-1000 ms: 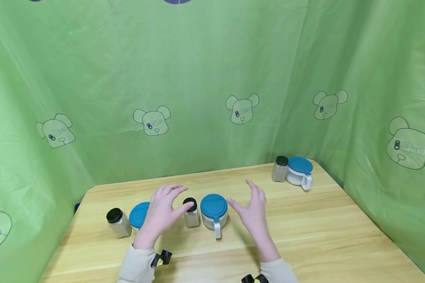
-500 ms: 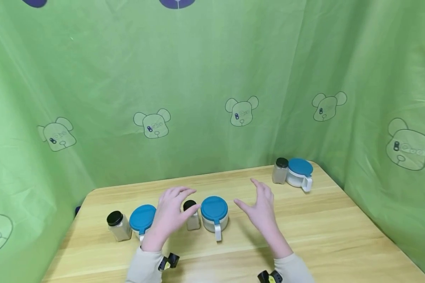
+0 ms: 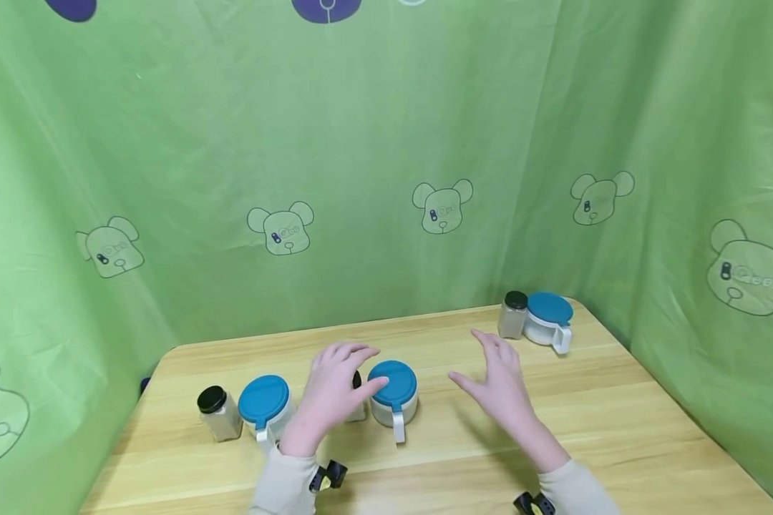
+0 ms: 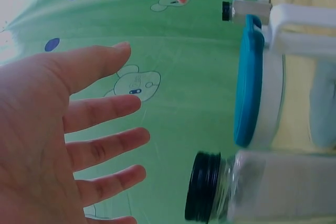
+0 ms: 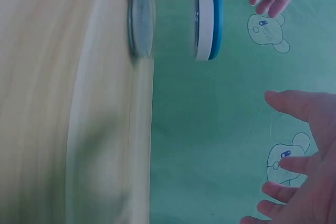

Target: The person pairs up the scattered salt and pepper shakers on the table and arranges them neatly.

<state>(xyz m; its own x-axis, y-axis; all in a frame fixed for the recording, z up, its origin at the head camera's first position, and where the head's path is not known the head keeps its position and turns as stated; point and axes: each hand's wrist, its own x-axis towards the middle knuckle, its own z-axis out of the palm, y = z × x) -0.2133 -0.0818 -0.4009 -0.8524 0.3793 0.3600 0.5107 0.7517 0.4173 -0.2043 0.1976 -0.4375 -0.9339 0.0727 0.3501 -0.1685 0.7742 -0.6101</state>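
My left hand hovers over the middle of the table, fingers spread and holding nothing. It partly hides a clear square jar with a black lid. Just right of that jar stands a glass pot with a blue lid and a white handle facing me. My right hand is raised to the right of this pot, thumb and fingers apart, nothing in it. In the left wrist view, a black-capped jar and a blue-lidded pot stand apart from the fingertips. The right wrist view shows a pot beyond the thumb.
On the left stand another black-lidded jar and blue-lidded pot, the latter partly behind my left wrist. A third such pair, jar and pot, sits at the back right corner. Green curtain surrounds the wooden table.
Both hands have drifted to the right above the table, the right one farther, widening the gap between them. The left hand now covers more of the middle black-lidded jar. Jars and pots stay put.
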